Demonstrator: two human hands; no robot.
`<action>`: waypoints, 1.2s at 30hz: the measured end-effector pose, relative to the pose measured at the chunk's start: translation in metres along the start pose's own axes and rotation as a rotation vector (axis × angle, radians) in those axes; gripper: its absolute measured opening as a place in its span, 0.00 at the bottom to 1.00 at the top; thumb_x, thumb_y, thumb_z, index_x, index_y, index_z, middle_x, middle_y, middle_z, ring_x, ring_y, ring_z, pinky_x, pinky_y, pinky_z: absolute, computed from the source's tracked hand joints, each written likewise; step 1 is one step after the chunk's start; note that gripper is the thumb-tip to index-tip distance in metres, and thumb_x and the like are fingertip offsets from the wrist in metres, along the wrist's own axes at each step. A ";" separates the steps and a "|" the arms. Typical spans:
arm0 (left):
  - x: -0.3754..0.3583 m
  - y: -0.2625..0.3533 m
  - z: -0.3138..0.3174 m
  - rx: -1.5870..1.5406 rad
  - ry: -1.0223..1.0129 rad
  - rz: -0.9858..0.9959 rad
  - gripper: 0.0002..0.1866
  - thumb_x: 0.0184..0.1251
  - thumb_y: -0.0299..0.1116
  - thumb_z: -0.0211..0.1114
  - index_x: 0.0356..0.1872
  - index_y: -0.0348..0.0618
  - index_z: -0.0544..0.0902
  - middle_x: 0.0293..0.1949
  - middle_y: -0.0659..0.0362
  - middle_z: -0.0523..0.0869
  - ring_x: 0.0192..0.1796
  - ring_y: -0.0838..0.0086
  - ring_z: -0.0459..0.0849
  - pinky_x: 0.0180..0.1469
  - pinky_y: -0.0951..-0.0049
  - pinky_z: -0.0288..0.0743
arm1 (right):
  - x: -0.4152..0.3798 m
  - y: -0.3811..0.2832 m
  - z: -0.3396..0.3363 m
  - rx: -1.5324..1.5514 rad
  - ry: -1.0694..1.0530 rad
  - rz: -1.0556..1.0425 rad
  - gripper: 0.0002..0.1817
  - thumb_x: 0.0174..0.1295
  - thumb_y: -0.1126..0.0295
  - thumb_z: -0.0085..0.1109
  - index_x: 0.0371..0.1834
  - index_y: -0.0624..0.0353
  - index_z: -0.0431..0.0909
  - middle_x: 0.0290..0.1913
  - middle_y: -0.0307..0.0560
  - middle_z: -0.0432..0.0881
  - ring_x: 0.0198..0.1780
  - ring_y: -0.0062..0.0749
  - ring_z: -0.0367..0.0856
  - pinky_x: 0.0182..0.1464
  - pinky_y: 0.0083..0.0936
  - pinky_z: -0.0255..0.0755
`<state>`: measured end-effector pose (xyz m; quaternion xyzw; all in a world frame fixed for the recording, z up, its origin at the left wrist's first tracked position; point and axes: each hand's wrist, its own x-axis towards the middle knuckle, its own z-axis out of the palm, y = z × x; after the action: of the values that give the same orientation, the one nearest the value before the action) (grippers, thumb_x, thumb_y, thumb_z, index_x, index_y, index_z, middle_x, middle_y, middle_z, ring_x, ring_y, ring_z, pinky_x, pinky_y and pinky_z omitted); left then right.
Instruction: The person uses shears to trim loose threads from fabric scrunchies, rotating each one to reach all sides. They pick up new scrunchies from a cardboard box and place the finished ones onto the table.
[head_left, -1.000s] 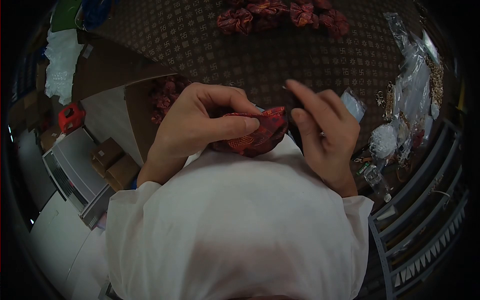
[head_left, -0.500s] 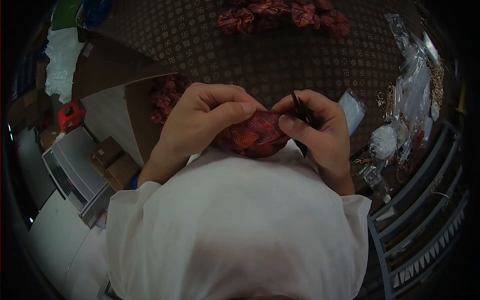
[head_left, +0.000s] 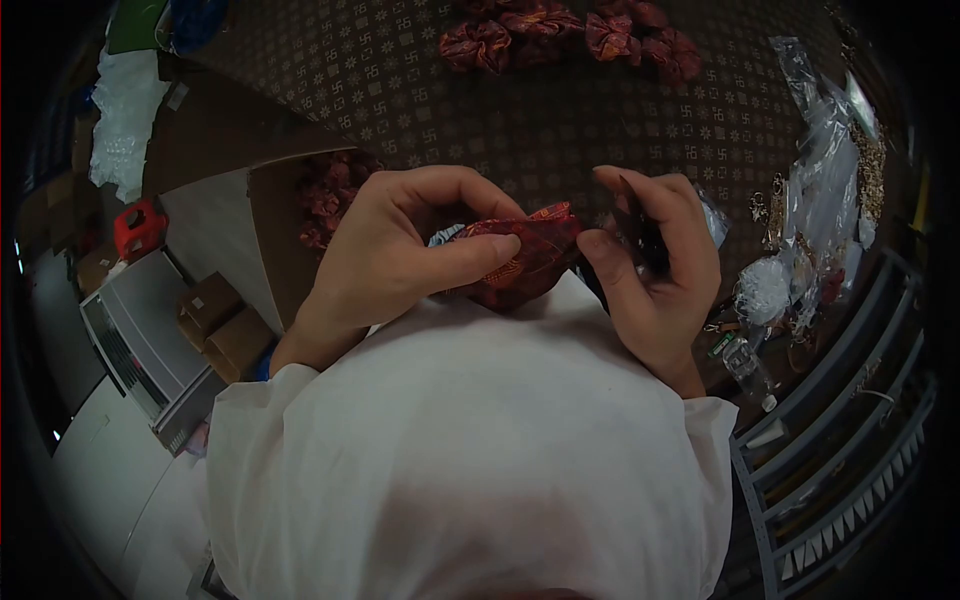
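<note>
Between the thumb and fingers of my left hand (head_left: 420,235) is a gathered piece of red patterned cloth (head_left: 525,265), with orange and dark figures on it. One folded edge of the cloth sticks up past my fingertips. A bit of pale blue shows beside it, under my left fingers. Just right of the cloth is my right hand (head_left: 655,265), thumb and forefinger apart, the thumb tip close to the cloth's edge. A dark, thin pointed tool (head_left: 632,225) lies within the curl of its fingers, blurred and partly hidden.
Several bunched red cloth pieces (head_left: 540,35) lie on the brown patterned table cover (head_left: 430,110). More fill an open carton (head_left: 275,220) at left. Clear plastic bags (head_left: 825,180), metal chains (head_left: 870,170) and a clear bottle (head_left: 748,365) lie at right, near a grey rack (head_left: 830,420).
My right fingertips have let go of the cloth and moved slightly right, thumb and forefinger spreading. My left hand keeps the cloth, whose upper edge now stands up.
</note>
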<state>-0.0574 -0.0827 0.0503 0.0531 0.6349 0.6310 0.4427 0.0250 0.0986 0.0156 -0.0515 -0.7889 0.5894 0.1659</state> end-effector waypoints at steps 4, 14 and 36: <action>0.000 0.000 0.006 0.067 0.060 0.099 0.08 0.53 0.23 0.65 0.35 0.36 0.82 0.31 0.61 0.83 0.35 0.81 0.80 0.40 0.80 0.74 | 0.004 0.005 -0.001 0.079 -0.161 0.024 0.12 0.48 0.77 0.65 0.37 0.65 0.77 0.28 0.42 0.74 0.27 0.22 0.72 0.29 0.16 0.66; 0.011 -0.005 -0.001 0.578 0.035 0.491 0.04 0.54 0.23 0.65 0.32 0.35 0.82 0.28 0.58 0.82 0.32 0.80 0.80 0.32 0.81 0.72 | 0.013 0.007 -0.006 0.541 -0.449 0.553 0.03 0.54 0.77 0.60 0.30 0.64 0.77 0.26 0.32 0.75 0.30 0.11 0.69 0.31 0.12 0.63; 0.016 -0.001 -0.031 0.316 0.484 0.677 0.06 0.69 0.30 0.52 0.35 0.38 0.73 0.26 0.58 0.81 0.31 0.79 0.80 0.57 0.67 0.66 | 0.009 0.024 -0.013 0.991 -0.393 0.665 0.04 0.55 0.75 0.59 0.31 0.65 0.77 0.28 0.39 0.79 0.33 0.19 0.76 0.39 0.17 0.71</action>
<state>-0.0853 -0.0964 0.0357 0.1758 0.7557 0.6298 0.0365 0.0181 0.1202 -0.0017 -0.1019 -0.3796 0.9036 -0.1701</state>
